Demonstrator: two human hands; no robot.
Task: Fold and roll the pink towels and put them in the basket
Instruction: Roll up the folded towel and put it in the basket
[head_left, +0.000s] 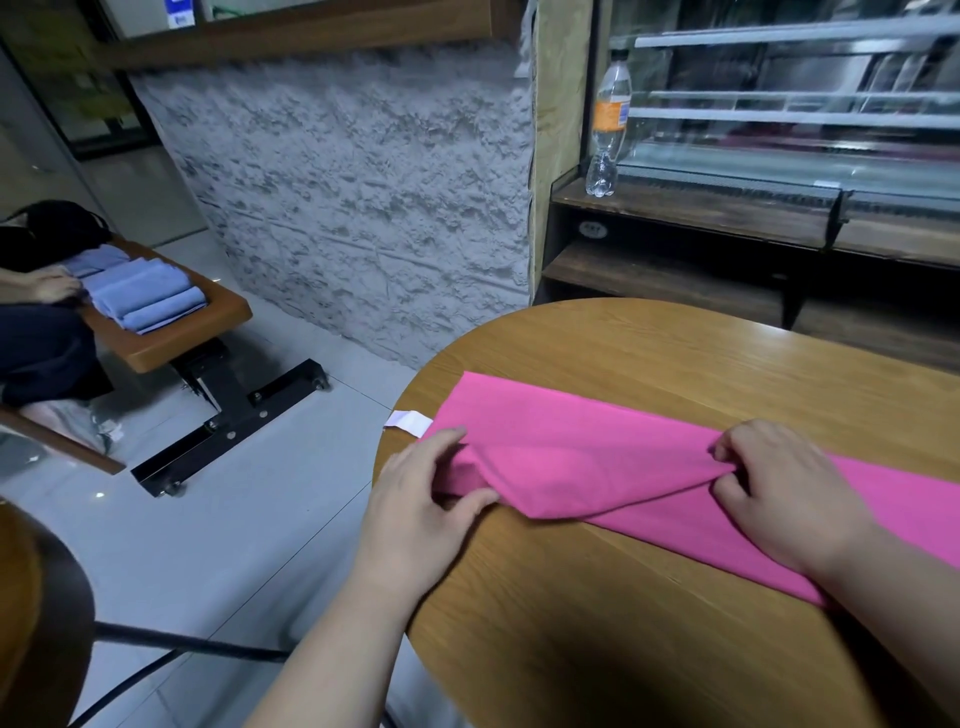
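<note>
Head view shows you the bright pink cloth towel (597, 441) lying as a long folded strip on the round wooden desk (649, 623), its long axis running from the desk's far left rim down toward your right forearm. Your left hand (421, 499) sits at the towel's left end, fingers on top and thumb tucked under the near edge, pinching it. Your right hand (784, 493) is further along the strip, fingers curled and pinching the point where a diagonal flap meets the upper layer. Between the two hands the flap makes a shallow triangle pointing toward you. By the look of it, that is the span the next fold works on, and any roll would travel along the strip's length. Your left hand is the one nearer the free end. A small white tag (410, 422) sticks out just past that end at the desk's rim. The towel's right end is cut off by the frame and partly covered by your forearm, so its full length can't be told — and no basket is in view.
</note>
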